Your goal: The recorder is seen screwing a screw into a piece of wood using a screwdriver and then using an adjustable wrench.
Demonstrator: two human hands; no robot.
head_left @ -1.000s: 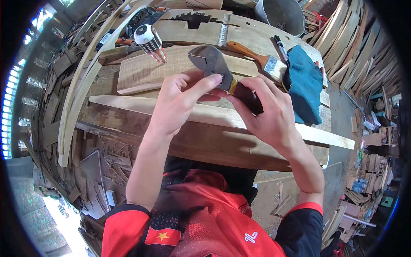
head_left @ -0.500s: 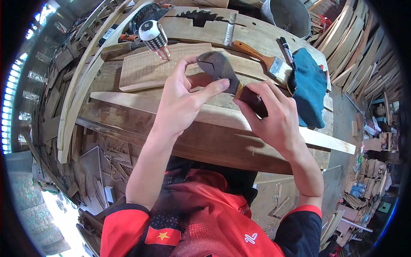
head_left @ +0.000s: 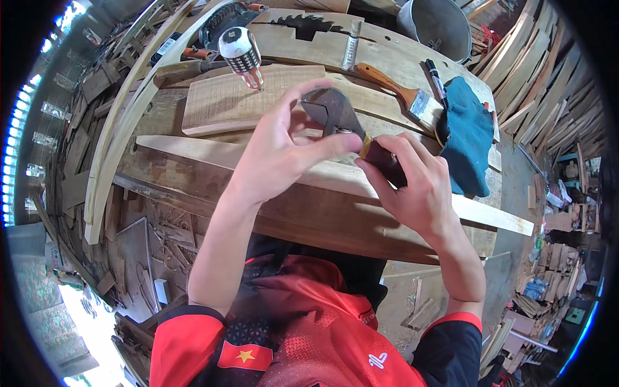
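Note:
Both hands hold an adjustable wrench (head_left: 334, 111) over the workbench, its dark metal head toward the upper left. My left hand (head_left: 274, 155) is closed about the head, fingers behind it and thumb across its neck near the adjusting screw. The dark brown handle, with a yellow band at its top, is gripped by my right hand (head_left: 422, 184); the fingers partly hide it. Below the wrench lies a long pale wood strip (head_left: 193, 151). A thick wooden board (head_left: 222, 103) rests beyond my left hand, and a ball-topped tool with a striped handle (head_left: 240, 55) stands upright by it.
Right of my hands are a paintbrush (head_left: 393, 84), a black marker (head_left: 435, 80) and a teal cloth (head_left: 467, 135). A clear tube (head_left: 351, 48) and a toothed saw blade (head_left: 309, 26) lie farther back, near a metal pot (head_left: 435, 29). Long curved wood pieces (head_left: 122, 122) line the left.
My left thumb has slid rightward along the wrench's neck toward the yellow band. The wrench and both hands sit slightly farther right and lower in view; both keep hold.

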